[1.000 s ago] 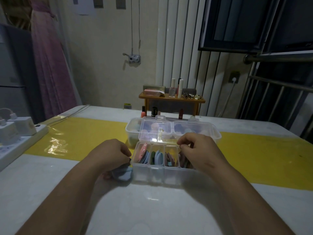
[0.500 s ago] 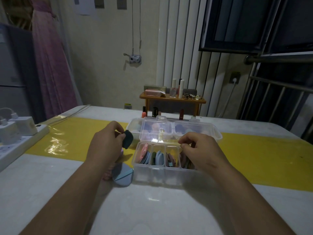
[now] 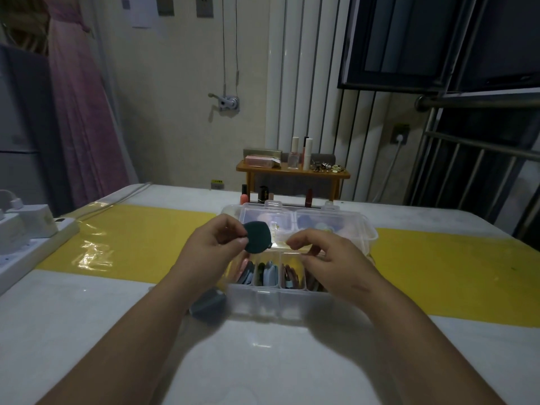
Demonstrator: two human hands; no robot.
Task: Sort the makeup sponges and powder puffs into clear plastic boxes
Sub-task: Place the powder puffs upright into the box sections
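My left hand [image 3: 209, 249] pinches a dark green round powder puff [image 3: 257, 237] above the left end of the clear compartment box [image 3: 271, 302]. Its compartments hold several puffs on edge, pink, blue and brown. My right hand [image 3: 330, 258] hovers over the box's right half with fingers loosely curled, holding nothing that I can see. A blue-grey puff [image 3: 209, 302] lies on the table just left of the box. Behind stands a second clear box [image 3: 362, 226], its raised lid [image 3: 292, 220] showing pale sponges through it.
A white power strip with chargers [image 3: 32, 235] lies at the left table edge. Lipsticks [image 3: 264, 194] and a small wooden shelf [image 3: 292, 171] with cosmetics stand behind the boxes. A yellow strip [image 3: 453, 273] crosses the white table.
My left hand picked the dark green puff from the table beside the box, lifted it and carried it right, over the box. My right hand lifted slightly off the box's compartments.
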